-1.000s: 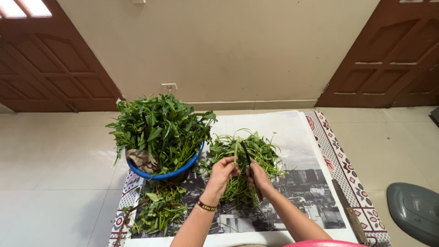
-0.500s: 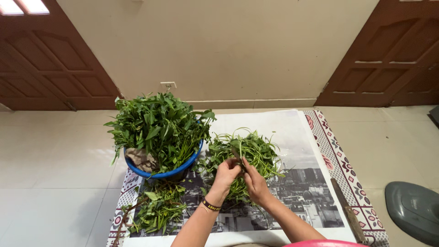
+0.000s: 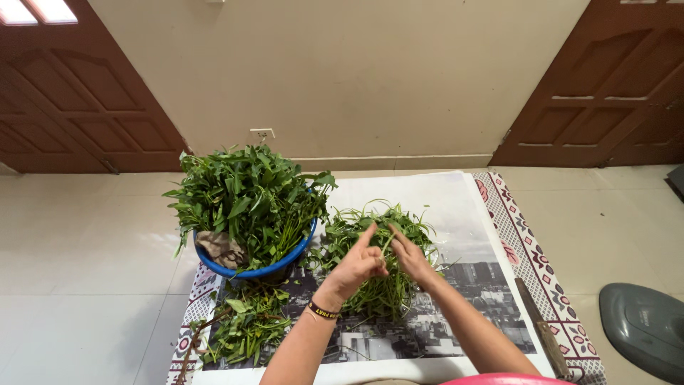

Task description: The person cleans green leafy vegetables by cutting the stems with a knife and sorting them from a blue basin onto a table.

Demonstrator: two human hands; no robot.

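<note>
both hands meet over the pile of picked green stems [image 3: 399, 235] that lies at the middle of the printed sheet [image 3: 456, 207], just at 3 o'clock of the blue bowl [image 3: 246, 269]. the left hand [image 3: 356, 265] has its thumb and forefinger pinched on one thin green stem [image 3: 385, 246], the forefinger pointing up toward 12 o'clock and the other fingers curled in; a dark band with yellow marks [image 3: 323, 310] sits on that wrist. the right hand [image 3: 412, 258] touches the left at the fingertips and pinches the same stem from the 3 o'clock side, its fingers bent and closed on it. the bowl is heaped with leafy greens [image 3: 242, 196] that spill over its rim, and a crumpled brownish scrap [image 3: 222, 248] hangs at its 7 o'clock edge. at 6 o'clock of the bowl lies a smaller heap of loose leaves and stalks [image 3: 246, 324] on the sheet. a patterned mat [image 3: 534, 264] shows under the sheet along its 3 o'clock side, with a long dark-handled tool [image 3: 541, 329] lying on it. a grey rounded object [image 3: 641, 328] rests on the tiled floor [image 3: 92, 257] at the far 4 o'clock corner, and brown doors [image 3: 78, 93] flank a cream wall [image 3: 342, 71] at 12 o'clock.
</note>
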